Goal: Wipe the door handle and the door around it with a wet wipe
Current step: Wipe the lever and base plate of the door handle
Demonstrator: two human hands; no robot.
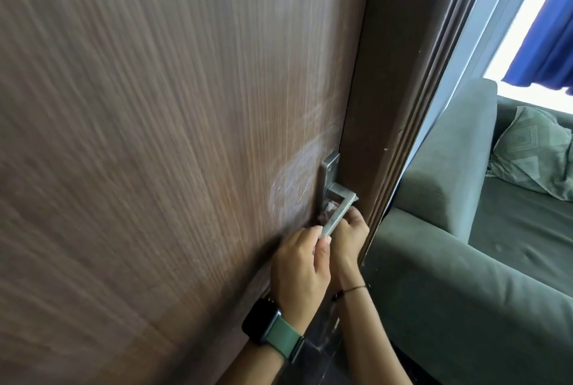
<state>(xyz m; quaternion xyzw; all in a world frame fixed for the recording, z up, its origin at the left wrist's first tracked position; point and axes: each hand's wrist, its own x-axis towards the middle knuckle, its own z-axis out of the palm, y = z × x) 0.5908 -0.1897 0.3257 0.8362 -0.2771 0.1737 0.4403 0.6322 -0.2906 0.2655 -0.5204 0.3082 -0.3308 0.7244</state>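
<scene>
My left hand (pixel 299 263) pinches the lever's tip (pixel 328 228); my right hand (pixel 348 231) presses the wipe (pixel 329 207) behind. Bunched wipe may miss the underside.

Daylight from blown-out window (pixel 527 27) at right, dim door (pixel 155 136) w/ motion blur, wide-angle edge warp.

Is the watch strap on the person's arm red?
No, the watch strap on the left wrist is green, next to a black watch.
</scene>
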